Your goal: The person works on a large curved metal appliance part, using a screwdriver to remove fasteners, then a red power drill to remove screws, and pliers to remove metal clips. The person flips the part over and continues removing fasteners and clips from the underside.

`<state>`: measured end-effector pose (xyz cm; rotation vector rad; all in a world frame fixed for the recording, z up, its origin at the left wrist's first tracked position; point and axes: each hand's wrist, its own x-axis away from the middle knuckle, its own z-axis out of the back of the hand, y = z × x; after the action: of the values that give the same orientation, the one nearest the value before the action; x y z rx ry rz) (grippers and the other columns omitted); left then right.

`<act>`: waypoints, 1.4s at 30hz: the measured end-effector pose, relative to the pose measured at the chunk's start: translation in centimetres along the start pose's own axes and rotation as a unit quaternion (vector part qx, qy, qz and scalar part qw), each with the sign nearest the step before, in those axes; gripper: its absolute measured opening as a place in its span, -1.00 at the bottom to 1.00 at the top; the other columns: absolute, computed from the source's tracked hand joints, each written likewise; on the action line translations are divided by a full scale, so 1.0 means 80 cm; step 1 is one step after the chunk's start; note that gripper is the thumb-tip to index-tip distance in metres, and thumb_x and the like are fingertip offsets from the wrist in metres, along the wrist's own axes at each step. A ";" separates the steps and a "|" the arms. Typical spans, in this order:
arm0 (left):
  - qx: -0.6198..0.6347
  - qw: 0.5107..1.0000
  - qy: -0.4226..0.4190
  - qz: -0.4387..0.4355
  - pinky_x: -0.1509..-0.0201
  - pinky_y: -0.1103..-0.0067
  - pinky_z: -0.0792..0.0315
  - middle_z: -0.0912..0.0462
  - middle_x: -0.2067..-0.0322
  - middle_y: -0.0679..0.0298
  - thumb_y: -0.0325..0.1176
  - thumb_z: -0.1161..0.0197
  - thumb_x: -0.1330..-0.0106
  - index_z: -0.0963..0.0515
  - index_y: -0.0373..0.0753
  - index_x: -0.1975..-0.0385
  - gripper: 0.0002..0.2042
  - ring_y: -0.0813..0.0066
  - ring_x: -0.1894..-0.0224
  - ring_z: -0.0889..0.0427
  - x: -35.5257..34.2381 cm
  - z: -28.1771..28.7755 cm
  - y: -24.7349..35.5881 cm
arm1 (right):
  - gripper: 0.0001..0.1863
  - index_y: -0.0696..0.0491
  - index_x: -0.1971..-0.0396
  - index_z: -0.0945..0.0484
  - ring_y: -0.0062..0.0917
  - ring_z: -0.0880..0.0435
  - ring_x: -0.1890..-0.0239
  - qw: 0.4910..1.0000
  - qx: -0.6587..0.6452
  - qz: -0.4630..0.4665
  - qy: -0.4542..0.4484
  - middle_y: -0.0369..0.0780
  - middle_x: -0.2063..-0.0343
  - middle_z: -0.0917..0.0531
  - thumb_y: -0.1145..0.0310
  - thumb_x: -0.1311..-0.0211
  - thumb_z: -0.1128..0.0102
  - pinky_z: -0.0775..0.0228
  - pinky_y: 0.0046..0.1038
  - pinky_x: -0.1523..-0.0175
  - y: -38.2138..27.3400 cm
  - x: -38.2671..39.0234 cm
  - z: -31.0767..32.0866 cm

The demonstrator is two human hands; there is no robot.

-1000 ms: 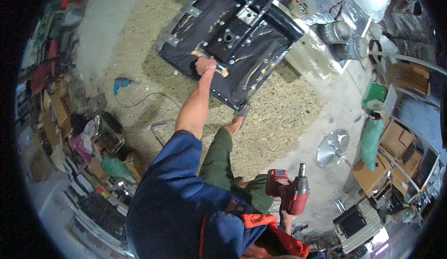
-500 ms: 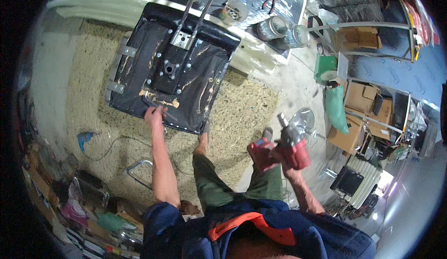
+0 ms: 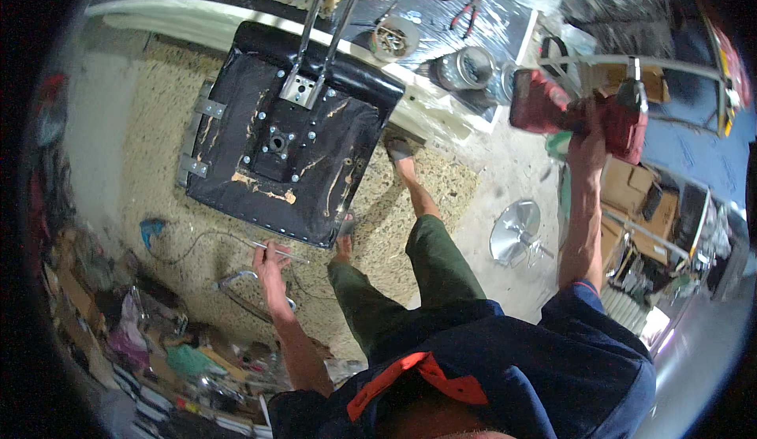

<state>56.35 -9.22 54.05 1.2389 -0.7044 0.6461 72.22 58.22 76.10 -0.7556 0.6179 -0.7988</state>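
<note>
Your left hand [image 3: 270, 260] pinches a slim metal rod [image 3: 295, 257], now drawn clear of the black seat [image 3: 319, 175]; your right hand [image 3: 587, 141] has swung the gripped red power driver [image 3: 628, 126] forward. Ahead, the seat lies bolted side up, free of both hands.

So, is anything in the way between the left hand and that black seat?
Nothing visible stands between the left hand and the near edge of the black seat; speckled floor shows in the gap. The hand holds a thin metal rod.
</note>
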 end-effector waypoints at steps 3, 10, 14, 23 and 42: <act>-0.029 0.999 0.031 -0.014 0.39 0.55 -0.57 -0.72 0.42 0.24 -0.30 -0.18 -0.54 -0.56 -0.23 0.01 -0.82 0.46 0.39 -0.73 0.057 -0.050 0.011 | -0.55 0.07 -0.27 -0.53 -0.42 -0.66 0.05 0.994 0.080 0.063 -0.041 -0.21 0.08 -0.70 0.57 -0.41 -0.18 -0.47 -0.37 -0.21 0.102 -0.133 -0.009; -0.186 0.975 -0.033 0.115 0.42 0.53 -0.63 -0.71 0.45 0.22 -0.42 -0.23 -0.47 -0.56 -0.29 0.09 -0.87 0.40 0.35 -0.80 0.122 -0.170 -0.010 | -0.78 0.13 0.21 -0.60 -0.51 -0.67 0.33 0.990 -0.131 -0.049 0.006 -0.23 0.36 -0.72 0.28 -0.39 -0.34 -0.55 -0.37 0.14 0.262 -0.309 -0.114; -0.219 0.972 -0.075 0.037 0.33 0.49 -0.61 -0.74 0.34 0.17 -0.45 -0.22 -0.45 -0.58 -0.32 0.13 -0.88 0.43 0.35 -0.76 0.142 -0.246 0.003 | -0.79 0.11 0.21 -0.61 -0.51 -0.67 0.30 0.992 -0.112 -0.052 0.010 -0.24 0.32 -0.72 0.30 -0.35 -0.39 -0.55 -0.37 0.12 0.345 -0.359 -0.145; -0.218 0.970 -0.083 0.070 0.17 0.44 -0.60 -0.76 0.26 0.16 -0.31 -0.28 -0.43 -0.63 -0.38 0.01 -0.72 0.45 0.26 -0.73 0.108 -0.367 0.017 | -0.32 0.07 -0.46 -0.26 -0.18 -0.45 -0.35 0.776 0.437 0.389 -0.238 -0.05 -0.35 -0.45 0.63 -0.31 -0.05 -0.26 -0.21 -0.45 0.579 -0.382 -0.046; -0.154 0.965 -0.126 -0.170 0.21 0.39 -0.59 -0.72 0.34 0.07 -0.47 -0.39 -0.24 -0.66 -0.30 0.23 -0.86 0.19 0.35 -0.75 0.055 -0.632 0.095 | -0.74 0.19 0.08 -0.67 -0.27 -0.79 0.28 0.804 0.005 -0.209 -0.556 -0.03 0.29 -0.77 0.51 -0.22 -0.27 -0.61 -0.28 0.14 0.130 -0.018 -0.087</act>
<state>59.66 41.97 53.22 1.1243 -0.7465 0.0894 70.51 61.80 64.16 -1.2044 -0.6436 -0.6036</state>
